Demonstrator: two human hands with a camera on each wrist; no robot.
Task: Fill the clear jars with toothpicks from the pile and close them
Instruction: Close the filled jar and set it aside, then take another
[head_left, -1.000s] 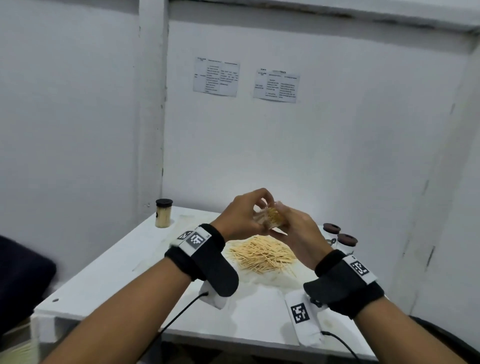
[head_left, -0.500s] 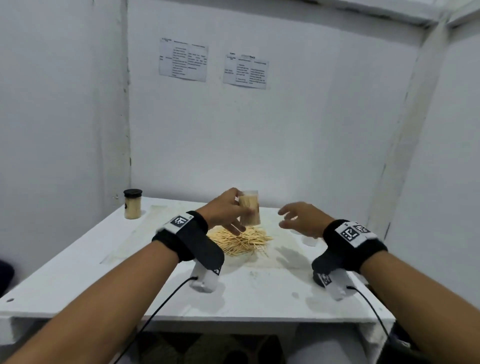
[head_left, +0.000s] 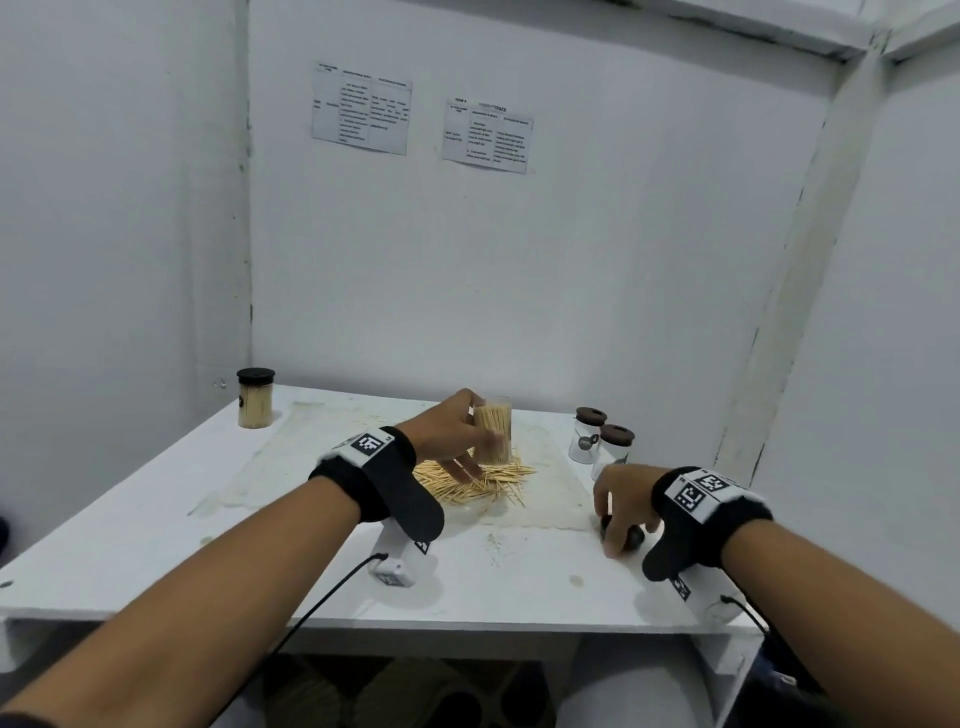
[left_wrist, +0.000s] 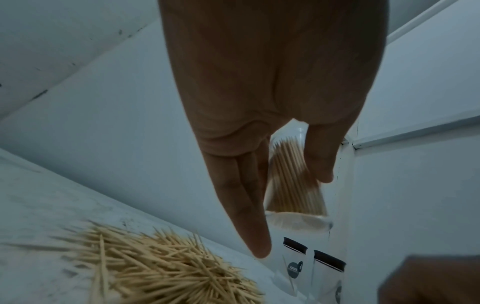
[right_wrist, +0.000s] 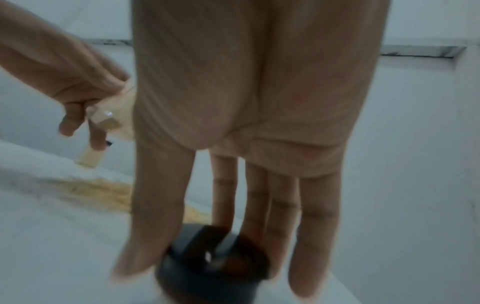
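Observation:
My left hand (head_left: 480, 436) grips a clear jar (head_left: 497, 423) packed with toothpicks, upright and without a lid, just above the toothpick pile (head_left: 475, 483). The left wrist view shows that jar (left_wrist: 293, 185) between thumb and fingers, above the pile (left_wrist: 155, 273). My right hand (head_left: 618, 535) reaches down at the table's right front, with thumb and fingers round a dark lid (head_left: 632, 538) that lies there. In the right wrist view the lid (right_wrist: 215, 265) sits blurred between my fingertips.
Two clear jars with dark lids (head_left: 587, 439) (head_left: 615, 449) stand at the right, behind my right hand. A filled, closed jar (head_left: 254, 402) stands at the far left corner. The white table (head_left: 156, 519) meets walls at the back and sides.
My right hand has left the jar and dropped right to the lid on the table. My left hand now holds the jar alone, lower, over the pile.

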